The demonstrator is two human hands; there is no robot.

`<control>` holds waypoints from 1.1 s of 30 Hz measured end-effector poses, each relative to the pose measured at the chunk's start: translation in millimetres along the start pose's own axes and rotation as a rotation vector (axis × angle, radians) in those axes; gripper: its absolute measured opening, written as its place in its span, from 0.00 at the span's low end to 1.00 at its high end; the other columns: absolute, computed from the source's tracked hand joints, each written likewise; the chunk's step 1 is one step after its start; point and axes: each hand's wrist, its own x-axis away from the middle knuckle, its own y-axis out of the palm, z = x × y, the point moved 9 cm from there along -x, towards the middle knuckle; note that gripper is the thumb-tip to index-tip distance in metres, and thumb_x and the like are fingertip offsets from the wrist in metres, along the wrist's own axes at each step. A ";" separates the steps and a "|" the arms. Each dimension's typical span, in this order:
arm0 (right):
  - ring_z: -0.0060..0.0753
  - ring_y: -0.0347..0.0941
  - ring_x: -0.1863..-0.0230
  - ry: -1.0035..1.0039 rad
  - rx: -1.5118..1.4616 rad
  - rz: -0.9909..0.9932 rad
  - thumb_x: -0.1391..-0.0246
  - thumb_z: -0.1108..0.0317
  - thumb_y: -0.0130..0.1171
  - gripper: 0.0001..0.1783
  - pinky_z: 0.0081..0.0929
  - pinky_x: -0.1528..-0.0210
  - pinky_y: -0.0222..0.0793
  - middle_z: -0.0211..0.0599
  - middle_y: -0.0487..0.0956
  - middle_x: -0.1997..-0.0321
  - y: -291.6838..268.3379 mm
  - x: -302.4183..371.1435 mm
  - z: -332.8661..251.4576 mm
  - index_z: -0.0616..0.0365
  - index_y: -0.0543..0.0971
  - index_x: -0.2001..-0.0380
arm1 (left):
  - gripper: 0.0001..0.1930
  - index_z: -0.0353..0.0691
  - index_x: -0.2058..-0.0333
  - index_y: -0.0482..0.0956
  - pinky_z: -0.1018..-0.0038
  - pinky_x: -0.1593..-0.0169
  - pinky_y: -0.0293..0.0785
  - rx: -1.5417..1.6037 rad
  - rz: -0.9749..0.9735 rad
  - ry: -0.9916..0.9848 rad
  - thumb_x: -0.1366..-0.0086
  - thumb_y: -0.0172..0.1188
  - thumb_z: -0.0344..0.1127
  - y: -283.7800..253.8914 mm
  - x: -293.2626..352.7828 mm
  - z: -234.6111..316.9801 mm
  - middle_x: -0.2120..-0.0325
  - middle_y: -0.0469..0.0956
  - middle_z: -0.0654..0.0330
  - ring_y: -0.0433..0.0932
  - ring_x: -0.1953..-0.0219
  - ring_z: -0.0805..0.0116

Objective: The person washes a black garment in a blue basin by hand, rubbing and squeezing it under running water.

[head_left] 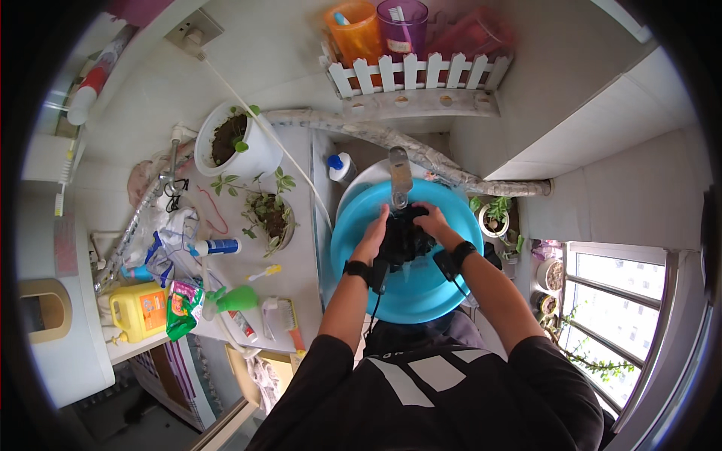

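Both the left hand (372, 239) and right hand (435, 222) flank black cloth (406, 242) in a blue basin (459, 212) beneath the faucet (401, 177); whether they grip cannot be told. Washing appears underway; wringing would call for firm, opposed holds.

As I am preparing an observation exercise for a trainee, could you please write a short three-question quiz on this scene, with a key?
1. True or false: the left hand is on the yellow jug.
2. Multiple choice: what colour is the basin below the hands?
A. Yellow
B. Blue
C. White
3. Fill in the blank: behind the white picket-style rail, the upright cup beside the orange cup is ____.

Key
1. False; it is at the black bundle, over the basin.
2. B
3. Purple
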 end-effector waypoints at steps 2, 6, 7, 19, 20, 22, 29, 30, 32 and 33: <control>0.30 0.76 0.65 0.006 0.002 0.022 0.58 0.68 0.60 0.22 0.28 0.58 0.72 0.37 0.80 0.68 -28.5 22.9 5.0 0.54 0.81 0.55 | 0.46 0.34 0.39 0.65 0.64 0.42 0.66 -0.038 0.054 0.015 0.38 0.46 0.73 45.0 31.2 13.1 0.42 0.69 0.53 0.71 0.44 0.58; 0.44 0.78 0.61 -0.189 0.098 -0.070 0.53 0.60 0.58 0.18 0.33 0.53 0.72 0.46 0.81 0.65 10.8 70.9 -64.1 0.55 0.82 0.59 | 0.41 0.35 0.48 0.71 0.67 0.50 0.70 0.158 0.064 0.181 0.37 0.46 0.72 28.6 47.9 19.1 0.54 0.74 0.56 0.74 0.54 0.62; 0.52 0.78 0.58 -0.220 0.165 -0.025 0.51 0.56 0.57 0.19 0.37 0.50 0.72 0.51 0.82 0.64 9.9 81.3 -74.2 0.55 0.82 0.59 | 0.39 0.36 0.49 0.72 0.68 0.52 0.71 0.139 0.044 0.189 0.37 0.45 0.72 39.0 56.7 22.4 0.56 0.75 0.57 0.75 0.56 0.63; 0.66 0.75 0.63 -0.190 0.578 0.174 0.43 0.52 0.51 0.20 0.55 0.58 0.71 0.59 0.79 0.67 -9.2 58.7 -52.7 0.58 0.80 0.72 | 0.19 0.33 0.57 0.79 0.71 0.58 0.71 0.450 0.022 0.283 0.35 0.60 0.45 71.6 98.2 -2.1 0.64 0.79 0.62 0.75 0.63 0.71; 0.66 0.75 0.63 -0.188 0.579 0.177 0.43 0.52 0.51 0.20 0.55 0.58 0.71 0.59 0.79 0.67 -16.6 56.0 -48.5 0.58 0.80 0.72 | 0.19 0.31 0.58 0.78 0.70 0.59 0.71 0.332 -0.012 0.357 0.35 0.60 0.45 71.1 102.9 2.4 0.65 0.79 0.63 0.75 0.63 0.71; 0.60 0.75 0.58 -0.184 0.611 0.155 0.45 0.50 0.54 0.20 0.50 0.54 0.72 0.56 0.79 0.60 -28.6 51.0 -38.6 0.58 0.81 0.70 | 0.19 0.32 0.59 0.78 0.68 0.58 0.71 0.148 0.018 0.401 0.35 0.60 0.45 64.4 106.8 11.1 0.67 0.79 0.61 0.76 0.63 0.67; 0.64 0.59 0.37 -0.319 1.000 -0.195 0.54 0.44 0.64 0.41 0.52 0.42 0.68 0.48 0.52 0.28 14.9 70.6 -38.1 0.46 0.68 0.38 | 0.47 0.41 0.35 0.50 0.54 0.48 0.74 -1.116 0.291 0.517 0.47 0.68 0.50 29.2 82.3 25.4 0.34 0.43 0.32 0.74 0.53 0.32; 0.69 0.53 0.33 -0.259 1.061 -0.309 0.58 0.43 0.66 0.49 0.57 0.40 0.65 0.46 0.45 0.25 16.4 67.9 -16.7 0.44 0.61 0.33 | 0.52 0.45 0.32 0.46 0.54 0.49 0.75 -1.177 0.195 0.460 0.49 0.69 0.53 51.5 81.6 27.5 0.33 0.39 0.31 0.73 0.50 0.32; 0.66 0.51 0.32 -0.262 1.179 -0.347 0.56 0.45 0.66 0.47 0.56 0.39 0.65 0.44 0.46 0.25 29.9 61.7 -5.8 0.46 0.61 0.33 | 0.63 0.55 0.29 0.36 0.52 0.50 0.76 -1.252 0.065 0.351 0.55 0.70 0.60 67.9 66.4 29.8 0.32 0.35 0.32 0.71 0.45 0.33; 0.64 0.50 0.30 -0.282 1.298 -0.397 0.55 0.46 0.65 0.46 0.56 0.39 0.64 0.43 0.47 0.25 43.2 57.9 -3.7 0.47 0.62 0.34 | 0.63 0.55 0.29 0.36 0.52 0.50 0.76 -1.251 0.075 0.354 0.55 0.70 0.60 63.3 53.7 32.9 0.32 0.35 0.32 0.71 0.45 0.33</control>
